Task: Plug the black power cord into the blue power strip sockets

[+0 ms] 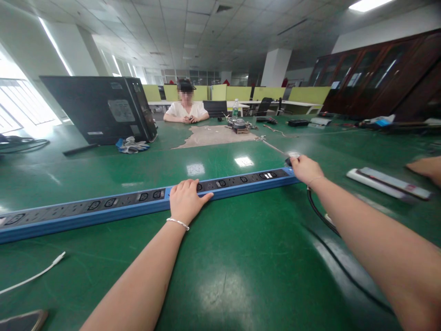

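A long blue power strip (237,184) with black sockets lies across the green table, rising toward the right. My left hand (187,198) rests on top of its middle, fingers over the strip and thumb spread along the front edge. At the strip's right end, my right hand (303,169) has its fingers closed round the dark handle of a screwdriver (274,146), whose thin shaft points away to the upper left. A black cable (319,212) runs from beneath that end toward the lower right.
A black cabinet (113,110) and gloves (132,145) stand at the back left. A person (186,108) sits opposite. White bars (387,183) lie at right, near another person's hand (427,168). A white cable (37,275) and a phone (25,322) are at lower left.
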Available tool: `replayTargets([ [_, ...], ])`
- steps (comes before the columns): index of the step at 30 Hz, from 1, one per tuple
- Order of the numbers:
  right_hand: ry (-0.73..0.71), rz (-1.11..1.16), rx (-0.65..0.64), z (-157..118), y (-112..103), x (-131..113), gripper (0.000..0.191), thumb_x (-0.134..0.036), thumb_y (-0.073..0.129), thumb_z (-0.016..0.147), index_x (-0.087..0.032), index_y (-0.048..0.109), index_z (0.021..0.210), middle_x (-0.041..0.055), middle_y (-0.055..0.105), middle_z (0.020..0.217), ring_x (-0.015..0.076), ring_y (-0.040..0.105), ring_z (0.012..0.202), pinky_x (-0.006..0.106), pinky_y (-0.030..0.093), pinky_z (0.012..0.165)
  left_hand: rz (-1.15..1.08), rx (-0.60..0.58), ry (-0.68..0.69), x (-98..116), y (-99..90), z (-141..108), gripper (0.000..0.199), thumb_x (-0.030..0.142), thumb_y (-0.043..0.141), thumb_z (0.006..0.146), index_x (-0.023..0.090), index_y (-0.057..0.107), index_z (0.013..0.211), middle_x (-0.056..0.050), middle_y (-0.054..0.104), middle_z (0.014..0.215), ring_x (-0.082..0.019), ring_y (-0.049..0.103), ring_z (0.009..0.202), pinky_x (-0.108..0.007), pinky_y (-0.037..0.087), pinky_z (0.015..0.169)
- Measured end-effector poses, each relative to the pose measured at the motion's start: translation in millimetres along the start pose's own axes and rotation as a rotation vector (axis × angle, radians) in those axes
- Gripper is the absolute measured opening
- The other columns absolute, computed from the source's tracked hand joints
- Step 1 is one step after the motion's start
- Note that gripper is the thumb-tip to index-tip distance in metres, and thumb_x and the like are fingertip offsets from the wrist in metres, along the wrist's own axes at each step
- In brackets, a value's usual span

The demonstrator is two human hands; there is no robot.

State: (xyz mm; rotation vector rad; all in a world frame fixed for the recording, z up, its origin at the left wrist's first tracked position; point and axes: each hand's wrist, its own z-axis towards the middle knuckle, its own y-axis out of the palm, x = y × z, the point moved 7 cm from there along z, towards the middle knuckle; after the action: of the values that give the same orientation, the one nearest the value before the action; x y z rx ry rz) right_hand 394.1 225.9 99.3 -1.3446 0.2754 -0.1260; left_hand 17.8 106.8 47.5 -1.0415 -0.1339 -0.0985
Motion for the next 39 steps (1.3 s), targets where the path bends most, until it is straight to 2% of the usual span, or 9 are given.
replayTargets([
  [3,-0.009,0.016,0.032,1,-28,-2,0.052,-0.046,0.025,0.091,-0.01,0.06,0.104,0.0209,0.064,0.105,0.0281,0.061,0.095,0.033,0.044,0.073,0.004,0.003,0.006,0,0.0,0,0.059,0.061,0.049,0.077,0.02,0.056,0.118,-0.011,0.061,0.118,-0.028,0.05,0.113,-0.041,0.034,0.095],
  [5,-0.084,0.036,-0.086,-7,-33,-16,0.049,-0.048,0.029,0.09,-0.013,0.063,0.098,0.0151,0.067,0.094,0.0237,0.062,0.085,0.029,0.044,0.069,0.015,0.007,0.004,0,0.0,1,0.059,0.062,0.048,0.077,0.02,0.056,0.118,-0.01,0.061,0.118,-0.028,0.05,0.113,-0.041,0.034,0.095],
  [7,-0.158,0.079,-0.217,-22,-29,-36,0.048,-0.05,0.032,0.089,-0.016,0.065,0.094,0.0088,0.068,0.08,0.0192,0.062,0.073,0.026,0.043,0.065,0.026,0.011,0.002,0,0.0,1,0.058,0.061,0.049,0.077,0.02,0.057,0.117,-0.01,0.061,0.118,-0.028,0.051,0.113,-0.041,0.034,0.095],
  [8,-0.196,0.083,-0.237,-29,-27,-47,0.047,-0.049,0.032,0.089,-0.016,0.065,0.092,0.0077,0.068,0.077,0.0183,0.062,0.071,0.025,0.042,0.064,0.029,0.011,0.003,0,0.1,1,0.057,0.061,0.049,0.077,0.02,0.057,0.116,-0.01,0.062,0.117,-0.027,0.051,0.112,-0.041,0.034,0.095],
  [11,-0.323,0.035,-0.197,-43,-17,-78,0.041,-0.044,0.035,0.089,-0.016,0.065,0.087,0.01,0.068,0.089,0.0195,0.062,0.084,0.024,0.041,0.068,0.029,0.011,0.007,0,0.2,1,0.056,0.061,0.049,0.077,0.021,0.057,0.116,-0.01,0.062,0.117,-0.027,0.051,0.112,-0.04,0.034,0.095],
  [15,-0.372,0.068,-0.18,-48,2,-99,0.036,-0.041,0.037,0.089,-0.016,0.062,0.099,0.0108,0.067,0.102,0.0207,0.06,0.092,0.024,0.041,0.073,0.025,0.012,0.007,0,-0.7,0,0.058,0.062,0.049,0.077,0.02,0.057,0.116,-0.01,0.062,0.117,-0.027,0.051,0.112,-0.041,0.034,0.094],
  [21,-0.324,0.03,-0.2,-44,18,-108,0.035,-0.041,0.038,0.088,-0.017,0.059,0.101,0.0127,0.067,0.099,0.0228,0.062,0.092,0.028,0.043,0.076,0.003,-0.009,-0.011,0,-0.5,0,0.058,0.061,0.05,0.076,0.021,0.056,0.118,-0.01,0.062,0.117,-0.027,0.05,0.113,-0.041,0.033,0.096],
  [27,-0.308,0.011,-0.188,-46,20,-111,0.035,-0.041,0.034,0.088,-0.018,0.055,0.105,0.015,0.066,0.101,0.0262,0.062,0.093,0.034,0.044,0.078,-0.001,0.012,0.001,0,-1.0,0,0.059,0.062,0.049,0.077,0.02,0.056,0.118,-0.011,0.061,0.117,-0.027,0.05,0.113,-0.041,0.033,0.095],
  [39,-0.276,0.022,-0.204,-45,25,-107,0.038,-0.045,0.035,0.088,-0.018,0.057,0.103,0.0151,0.066,0.102,0.0253,0.062,0.095,0.033,0.044,0.08,-0.007,-0.002,-0.009,-1,0.7,0,0.059,0.061,0.05,0.076,0.021,0.056,0.119,-0.011,0.061,0.118,-0.027,0.05,0.114,-0.041,0.032,0.097],
])
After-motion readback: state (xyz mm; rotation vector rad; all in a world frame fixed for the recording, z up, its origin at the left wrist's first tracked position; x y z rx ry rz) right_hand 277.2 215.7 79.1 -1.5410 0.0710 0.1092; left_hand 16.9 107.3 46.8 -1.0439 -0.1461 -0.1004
